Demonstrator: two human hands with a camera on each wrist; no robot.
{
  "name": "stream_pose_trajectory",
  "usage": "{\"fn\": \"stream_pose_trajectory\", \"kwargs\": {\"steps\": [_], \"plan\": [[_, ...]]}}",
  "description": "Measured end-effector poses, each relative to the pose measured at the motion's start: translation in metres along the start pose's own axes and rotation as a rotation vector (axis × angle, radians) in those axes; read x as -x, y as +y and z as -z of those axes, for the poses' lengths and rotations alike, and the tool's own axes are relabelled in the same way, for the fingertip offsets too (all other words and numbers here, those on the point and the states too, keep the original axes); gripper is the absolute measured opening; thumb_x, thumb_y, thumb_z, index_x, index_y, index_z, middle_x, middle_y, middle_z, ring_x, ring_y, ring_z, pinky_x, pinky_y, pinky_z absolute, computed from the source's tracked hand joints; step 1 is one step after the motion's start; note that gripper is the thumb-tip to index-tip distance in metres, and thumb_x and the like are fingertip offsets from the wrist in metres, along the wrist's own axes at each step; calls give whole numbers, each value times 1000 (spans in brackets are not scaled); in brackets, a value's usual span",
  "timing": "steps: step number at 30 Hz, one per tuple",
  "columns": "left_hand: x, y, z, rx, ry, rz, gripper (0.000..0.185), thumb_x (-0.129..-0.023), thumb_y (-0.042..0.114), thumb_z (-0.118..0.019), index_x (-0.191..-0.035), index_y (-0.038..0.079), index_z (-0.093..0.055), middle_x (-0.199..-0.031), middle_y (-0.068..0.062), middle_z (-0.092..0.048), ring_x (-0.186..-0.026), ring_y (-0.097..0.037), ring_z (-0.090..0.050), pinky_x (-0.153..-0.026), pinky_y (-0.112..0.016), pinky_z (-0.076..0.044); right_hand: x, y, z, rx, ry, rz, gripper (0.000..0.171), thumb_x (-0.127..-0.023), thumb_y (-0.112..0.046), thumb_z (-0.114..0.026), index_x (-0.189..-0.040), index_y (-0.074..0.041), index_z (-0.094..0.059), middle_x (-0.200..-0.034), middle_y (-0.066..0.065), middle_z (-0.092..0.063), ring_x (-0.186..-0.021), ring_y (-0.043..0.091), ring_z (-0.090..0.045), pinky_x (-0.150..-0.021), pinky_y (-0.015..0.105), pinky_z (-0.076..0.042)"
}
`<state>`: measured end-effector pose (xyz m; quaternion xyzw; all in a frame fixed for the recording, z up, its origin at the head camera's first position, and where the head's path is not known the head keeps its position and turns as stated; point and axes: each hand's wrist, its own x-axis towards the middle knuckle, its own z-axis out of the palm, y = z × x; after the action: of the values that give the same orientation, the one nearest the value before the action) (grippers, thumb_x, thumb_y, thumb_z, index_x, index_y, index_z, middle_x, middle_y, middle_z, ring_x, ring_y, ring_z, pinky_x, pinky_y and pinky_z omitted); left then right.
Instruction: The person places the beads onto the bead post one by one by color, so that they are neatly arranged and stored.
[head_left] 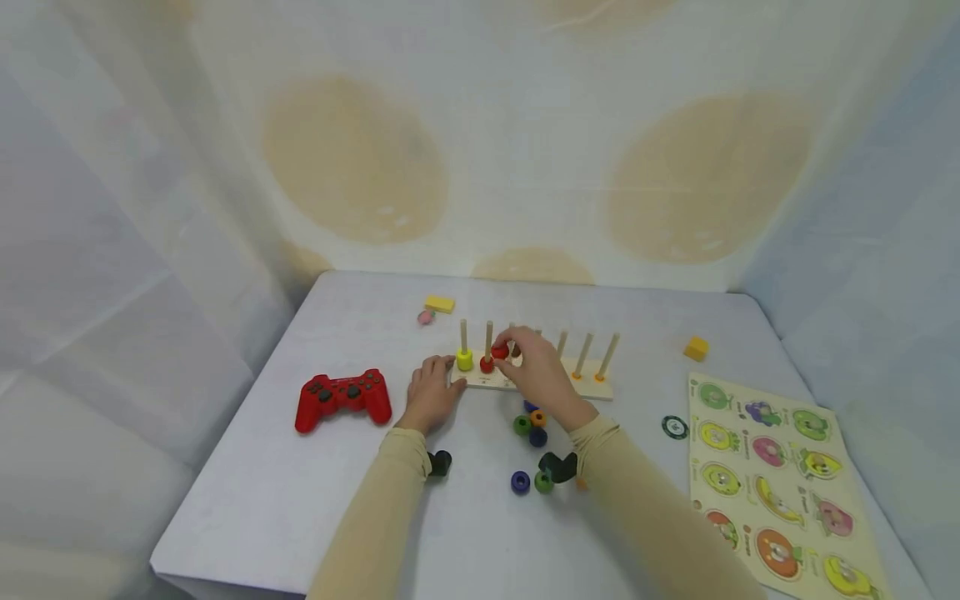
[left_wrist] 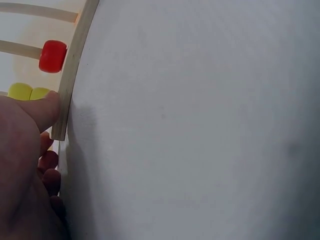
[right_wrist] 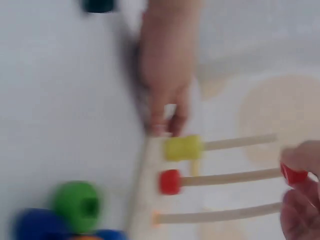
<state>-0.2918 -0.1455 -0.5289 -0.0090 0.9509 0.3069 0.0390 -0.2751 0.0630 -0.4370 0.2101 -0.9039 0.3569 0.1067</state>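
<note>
A wooden peg board (head_left: 480,382) with a row of upright pegs stands mid-table. My left hand (head_left: 433,392) holds its left end, the thumb (left_wrist: 46,107) against the base and the other fingers behind. Two yellow beads (left_wrist: 21,92) are stacked on the leftmost peg. One red bead (right_wrist: 170,182) sits at the bottom of the second peg. My right hand (head_left: 542,375) pinches another red bead (right_wrist: 294,175) between thumb and fingers, right at the top of that second peg in the right wrist view.
Loose green beads (head_left: 522,425), blue beads (head_left: 537,437) and an orange bead (head_left: 538,417) lie before the board. A red game controller (head_left: 343,400) lies left. Rightward are a fruit puzzle board (head_left: 772,483), a round chip (head_left: 675,427) and a yellow block (head_left: 697,348). Another yellow block (head_left: 440,304) lies behind.
</note>
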Motion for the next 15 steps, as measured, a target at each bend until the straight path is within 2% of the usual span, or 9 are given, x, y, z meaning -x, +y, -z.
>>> {"fn": "stream_pose_trajectory", "kwargs": {"steps": [2,4,7,9,12,15], "plan": [[-1,0,1,-1,2,1,58,-102,39,-59,-152,15,-42,-156,-11,-37,-139,-35,-38,-117,-53,-32,-13,-6,8,-5,61,29,20,-93,-13,-75,-111,-10,-67,-109,6,-70,-92,27,-61,-81,37,-50],[-1,1,1,-3,0,6,58,-102,39,-60,-152,15,-42,-156,-11,-37,-139,-35,-38,-117,-53,-32,-26,-10,13,26,87,9,27,-94,-15,-74,-120,-12,-67,-114,6,-72,-96,28,-60,-90,44,-47],[-2,0,-1,-5,-6,2,61,-102,39,-60,-155,18,-39,-157,-12,-37,-139,-36,-38,-117,-54,-32,-38,-13,15,117,41,-33,44,-96,-20,-73,-138,-20,-63,-128,2,-71,-107,29,-59,-100,55,-36],[-1,0,0,-2,-15,2,65,-102,40,-60,-159,21,-35,-157,-12,-36,-139,-36,-37,-117,-55,-32,-43,-15,15,179,-18,-55,47,-97,-23,-71,-143,-26,-61,-135,0,-69,-116,30,-58,-104,61,-28],[0,0,3,-12,-24,6,67,-102,41,-58,-162,27,-31,-157,-11,-35,-138,-35,-37,-116,-54,-32,-48,-17,13,230,-90,-73,42,-98,-24,-69,-139,-28,-64,-138,-1,-66,-126,32,-54,-110,64,-22],[1,2,3,-22,-25,7,64,-103,42,-57,-161,29,-34,-155,-8,-36,-135,-32,-37,-114,-53,-33,-48,-16,13,233,-118,-88,37,-98,-24,-70,-135,-25,-66,-136,-1,-68,-128,33,-54,-112,65,-19]]}}
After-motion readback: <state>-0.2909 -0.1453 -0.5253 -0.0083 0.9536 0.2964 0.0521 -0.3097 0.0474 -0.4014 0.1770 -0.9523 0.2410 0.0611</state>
